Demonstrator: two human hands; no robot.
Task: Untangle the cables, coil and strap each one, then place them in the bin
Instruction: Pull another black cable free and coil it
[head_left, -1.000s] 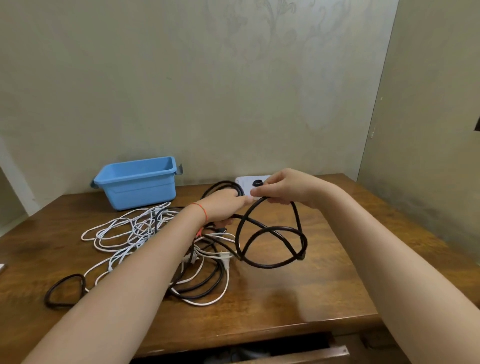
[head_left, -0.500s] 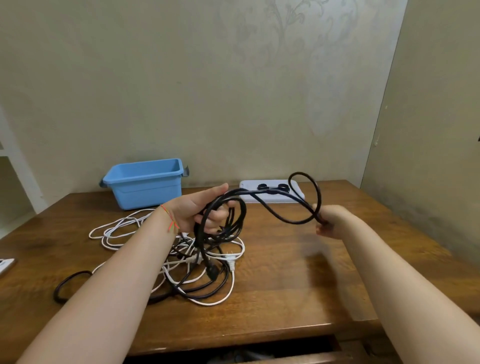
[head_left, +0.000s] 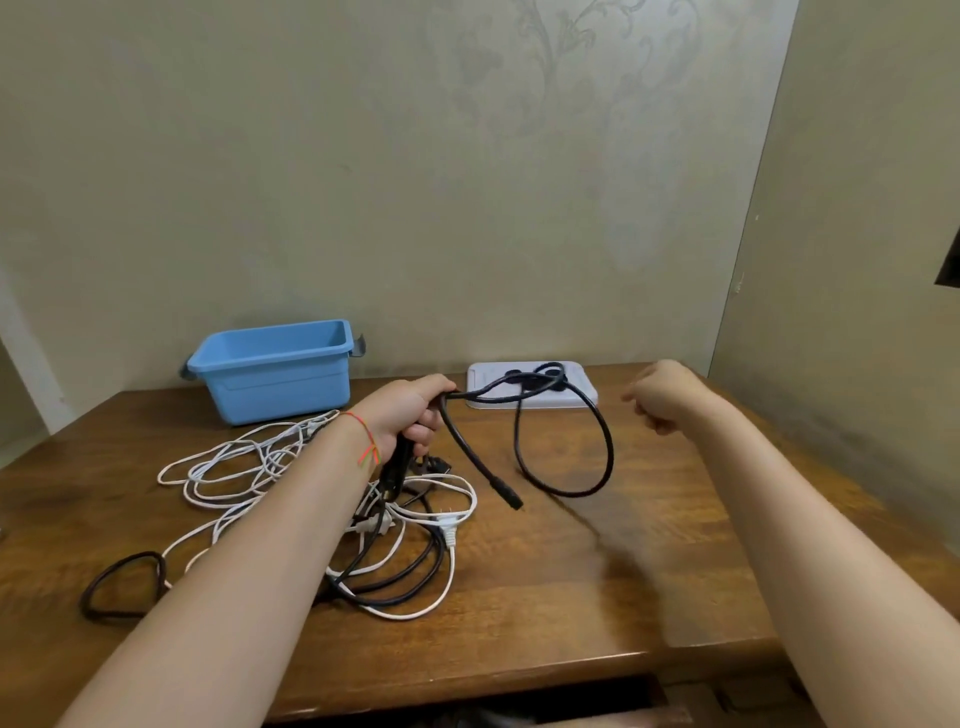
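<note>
My left hand (head_left: 410, 415) grips a black cable (head_left: 506, 493) above the wooden table (head_left: 571, 597). One end of the cable hangs down to a plug, and a big loop of it swings to the right over the table. My right hand (head_left: 662, 395) hovers right of the loop with fingers curled, holding nothing. Under my left forearm lies a tangle of white cables (head_left: 449, 530) and more black cable. A blue bin (head_left: 275, 374) stands at the back left against the wall.
A white flat tray (head_left: 582, 397) with black straps on it lies at the back centre, partly behind the loop. A separate small black cable loop (head_left: 124, 584) lies near the table's left front. A wall closes off the right side.
My right hand has let go of the black cable and pulled away to the right. The loop dropped and now hangs from my left hand, which has moved right and down.
</note>
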